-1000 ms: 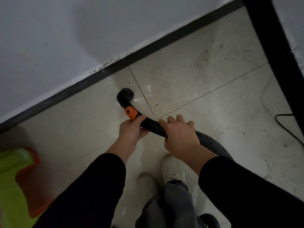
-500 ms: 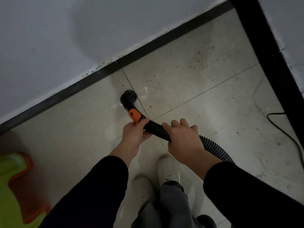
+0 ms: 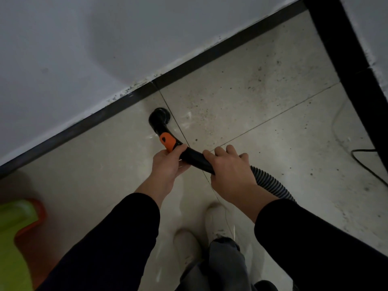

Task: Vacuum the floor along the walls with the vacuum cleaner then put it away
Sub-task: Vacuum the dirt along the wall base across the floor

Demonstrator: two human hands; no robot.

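Item: wand [image 3: 194, 158] — left hand [image 3: 168, 165] clamped round it just behind the orange tab [image 3: 167, 141], right hand [image 3: 231, 175] wrapped round it where the hose [image 3: 270, 185] begins.
Nozzle [image 3: 159, 119]: ahead of the left grip, on the floor [image 3: 294, 127], near the skirting [image 3: 84, 122], not touching.
Progress: mid-sweep — grit [image 3: 206, 111] remains right of the nozzle; stowing not begun.
Change: nozzle slightly nearer the skirting than a second ago; grips unchanged.

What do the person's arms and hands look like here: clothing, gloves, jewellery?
Long black sleeves cover both arms to the wrists: left sleeve, right sleeve. The left hand and right hand are bare; no gloves, rings or watch show.
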